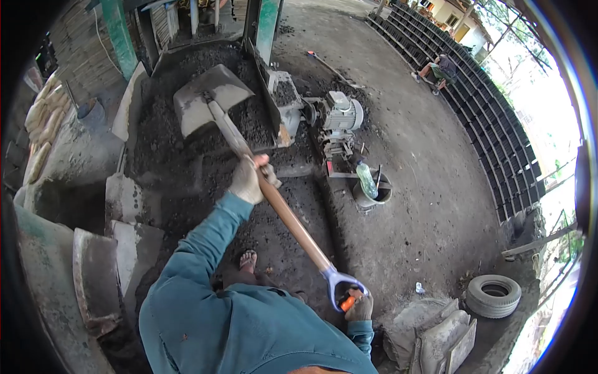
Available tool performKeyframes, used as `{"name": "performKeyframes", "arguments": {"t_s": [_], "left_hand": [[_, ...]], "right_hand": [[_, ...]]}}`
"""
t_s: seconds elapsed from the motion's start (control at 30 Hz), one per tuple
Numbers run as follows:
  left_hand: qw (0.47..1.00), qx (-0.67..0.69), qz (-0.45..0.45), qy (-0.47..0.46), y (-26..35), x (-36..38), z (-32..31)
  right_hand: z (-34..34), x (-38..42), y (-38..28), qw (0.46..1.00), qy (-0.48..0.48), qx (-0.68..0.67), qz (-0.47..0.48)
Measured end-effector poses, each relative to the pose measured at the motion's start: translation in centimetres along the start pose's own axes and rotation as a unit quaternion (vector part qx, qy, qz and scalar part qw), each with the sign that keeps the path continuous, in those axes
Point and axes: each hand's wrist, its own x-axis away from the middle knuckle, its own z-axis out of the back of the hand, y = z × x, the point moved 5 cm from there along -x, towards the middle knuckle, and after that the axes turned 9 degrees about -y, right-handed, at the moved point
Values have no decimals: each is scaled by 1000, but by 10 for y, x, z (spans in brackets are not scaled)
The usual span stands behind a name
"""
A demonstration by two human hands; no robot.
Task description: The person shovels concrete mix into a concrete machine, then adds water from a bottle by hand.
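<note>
A shovel (288, 218) with a wooden shaft runs diagonally across the view. My left hand (250, 178), in a pale glove with bare fingertips showing, is wrapped round the shaft below the blade. At the other end, my right hand (359, 306), also gloved, grips the orange crossbar of the purple D-handle (336, 280). The wide metal blade (232, 88) overlaps the dark, crumbly material (159, 121) in the trough ahead of me. Its face looks bare and grey.
An electric motor (342, 112) sits right of the trough, near a bucket (380, 198) holding a green plastic bottle (366, 179). Another long-handled tool (333, 68) lies beyond. Sacks (439, 340) and a tyre (493, 295) are at lower right. A person (439, 73) sits by stacked dark blocks (476, 106).
</note>
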Motion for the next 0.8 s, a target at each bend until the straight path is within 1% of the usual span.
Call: {"name": "performKeyframes", "arguments": {"t_s": [0.03, 0.07, 0.13, 0.2, 0.27, 0.4, 0.43, 0.47, 0.53, 0.57, 0.6, 0.63, 0.67, 0.7, 0.77, 0.8], "left_hand": [[1000, -9, 8, -2, -24, 17, -8], [999, -18, 28, 8, -49, 33, -14], [998, -6, 67, -9, -99, 54, -13], [995, -13, 95, 13, -137, 77, -15], [990, 0, 140, 30, -169, 92, -10], [977, 21, 200, 66, -194, 103, -3], [976, 22, 204, 77, -190, 100, -1], [979, 23, 193, 67, -179, 92, 0], [984, 27, 172, 46, -147, 80, 2], [986, 21, 165, 27, -132, 60, 13], [988, 9, 157, 3, -115, 33, 26], [989, 0, 145, 3, -94, 7, 37], [990, -9, 139, -17, -69, -19, 44], [991, -3, 134, -18, -45, -45, 51], [994, -24, 104, -15, 8, -85, 57], [996, -30, 74, -27, 32, -106, 64]], "right_hand": [[37, 11, 30, 998, -3, 47, 38], [60, 27, 38, 999, 21, 40, 19], [93, 65, 41, 996, 71, -21, -56], [115, 107, 39, 987, 104, -53, -106], [142, 138, 46, 987, 99, -50, -118], [165, 184, 42, 989, 68, -7, -132], [163, 188, 40, 990, 61, 15, -126], [159, 186, 40, 991, 55, 42, -111], [138, 176, 41, 990, 54, 117, -54], [119, 162, 43, 986, 58, 157, -25], [74, 148, 28, 990, 72, 113, -37], [29, 133, 14, 993, 88, 69, -48], [-10, 118, 0, 990, 99, 91, -50], [-36, 97, 1, 986, 87, 142, -3], [-89, 65, -2, 989, 83, 120, 12], [-119, 50, -12, 995, 90, 47, -17]]}}
